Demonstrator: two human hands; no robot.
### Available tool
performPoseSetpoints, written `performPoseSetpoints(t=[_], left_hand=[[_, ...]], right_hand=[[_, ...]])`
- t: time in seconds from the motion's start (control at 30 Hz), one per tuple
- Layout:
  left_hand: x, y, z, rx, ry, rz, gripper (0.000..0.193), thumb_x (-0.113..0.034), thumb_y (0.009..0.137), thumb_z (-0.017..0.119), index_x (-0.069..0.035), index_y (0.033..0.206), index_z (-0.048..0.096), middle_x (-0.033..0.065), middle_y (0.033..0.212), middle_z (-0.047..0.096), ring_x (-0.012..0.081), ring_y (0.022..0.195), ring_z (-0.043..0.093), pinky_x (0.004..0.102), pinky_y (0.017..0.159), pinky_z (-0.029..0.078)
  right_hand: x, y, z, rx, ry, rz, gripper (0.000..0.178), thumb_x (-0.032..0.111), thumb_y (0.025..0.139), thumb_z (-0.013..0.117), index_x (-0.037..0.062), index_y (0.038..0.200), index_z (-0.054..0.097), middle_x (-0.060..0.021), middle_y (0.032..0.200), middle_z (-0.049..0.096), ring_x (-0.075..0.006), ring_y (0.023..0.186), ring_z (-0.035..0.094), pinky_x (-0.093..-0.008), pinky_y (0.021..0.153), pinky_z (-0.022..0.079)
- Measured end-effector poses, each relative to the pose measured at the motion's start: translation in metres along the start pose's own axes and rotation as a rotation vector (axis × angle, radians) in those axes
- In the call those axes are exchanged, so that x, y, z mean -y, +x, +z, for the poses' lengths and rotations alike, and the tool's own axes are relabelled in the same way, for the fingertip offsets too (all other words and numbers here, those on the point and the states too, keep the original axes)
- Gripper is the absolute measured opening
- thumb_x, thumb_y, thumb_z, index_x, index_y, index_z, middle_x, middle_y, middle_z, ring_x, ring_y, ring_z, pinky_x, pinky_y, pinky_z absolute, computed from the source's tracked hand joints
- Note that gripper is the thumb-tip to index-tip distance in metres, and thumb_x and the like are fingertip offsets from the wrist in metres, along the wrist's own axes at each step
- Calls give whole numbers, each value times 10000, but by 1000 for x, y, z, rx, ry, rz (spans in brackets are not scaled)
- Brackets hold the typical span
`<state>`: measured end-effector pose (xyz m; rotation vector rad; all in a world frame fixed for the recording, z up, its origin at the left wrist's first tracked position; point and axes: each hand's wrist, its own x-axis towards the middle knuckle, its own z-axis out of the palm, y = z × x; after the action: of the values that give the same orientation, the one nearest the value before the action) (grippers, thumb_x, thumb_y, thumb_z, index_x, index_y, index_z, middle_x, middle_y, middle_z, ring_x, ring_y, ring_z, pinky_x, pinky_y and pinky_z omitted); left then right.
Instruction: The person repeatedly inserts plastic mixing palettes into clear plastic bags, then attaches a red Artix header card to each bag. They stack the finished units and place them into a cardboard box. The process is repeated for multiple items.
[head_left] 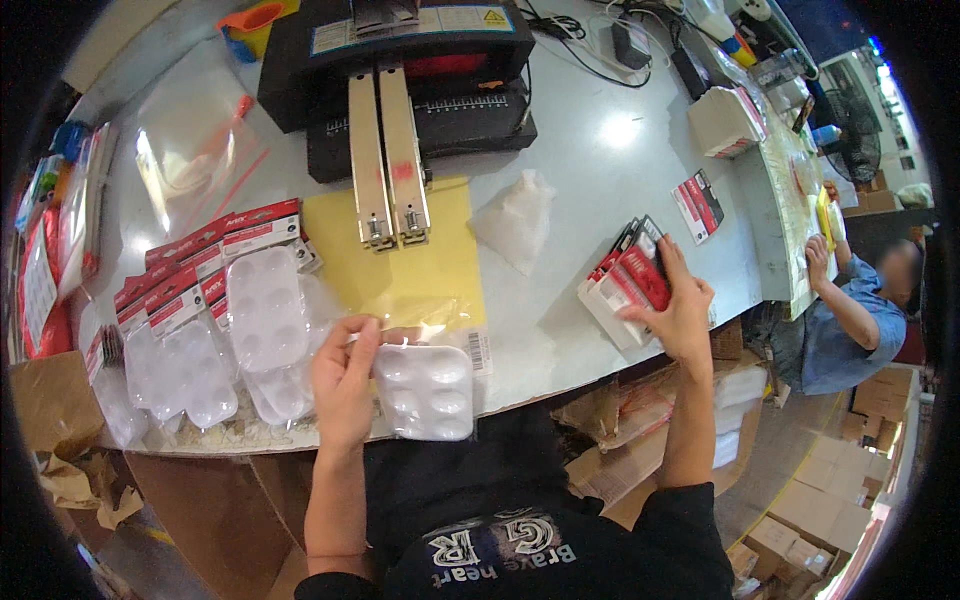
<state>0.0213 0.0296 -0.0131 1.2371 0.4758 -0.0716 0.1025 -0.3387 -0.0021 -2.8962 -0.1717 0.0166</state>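
My left hand (345,380) pinches the top edge of a clear plastic bag with a white paint palette (425,392) of several round wells inside. This bag hangs at the table's front edge. To the right, my right hand (685,310) has its thumb and fingers around a stack of red, black and white header cards (632,278); whether it grips one card or several cannot be seen. Left of my left hand lies a pile of bagged white palettes (268,305) with red and white header cards on top.
A black machine with two metal arms (390,160) stands at the back over a yellow sheet (335,215). Nearby are a white cloth-like pouch (515,220), a loose card (698,205), a card stack (727,122) and clear bags (190,140). A co-worker (850,325) is at the right.
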Motion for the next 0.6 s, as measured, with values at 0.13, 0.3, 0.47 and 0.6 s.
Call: performPoseSetpoints(t=[0.13,0.3,0.47,0.6], left_hand=[[3,-6,9,132,-141,-107,237,-129,963,520,62,1065,614,185,985,691,207,888,673,293,828,517],[0,-21,20,171,88,56,234,-70,953,501,101,1085,592,172,998,689,216,945,664,302,862,507],[-10,-30,19,132,294,108,171,-48,945,523,80,1028,599,127,944,701,163,883,652,278,837,498],[-10,-29,16,87,268,152,143,-66,943,543,55,966,615,96,884,701,117,821,632,252,791,492]], right_hand=[[15,16,-24,-7,125,155,769,383,582,846,75,1236,587,-82,888,722,-217,821,622,-352,984,312],[103,7,-40,85,756,6,486,175,727,794,33,1159,622,-137,844,695,-109,721,642,-301,698,512],[173,21,-22,482,727,-235,335,168,757,799,-29,958,617,-33,702,625,-45,656,553,-224,570,465],[188,25,-16,500,805,-217,294,173,750,805,-20,889,634,-30,679,618,-35,612,490,-220,534,429]])
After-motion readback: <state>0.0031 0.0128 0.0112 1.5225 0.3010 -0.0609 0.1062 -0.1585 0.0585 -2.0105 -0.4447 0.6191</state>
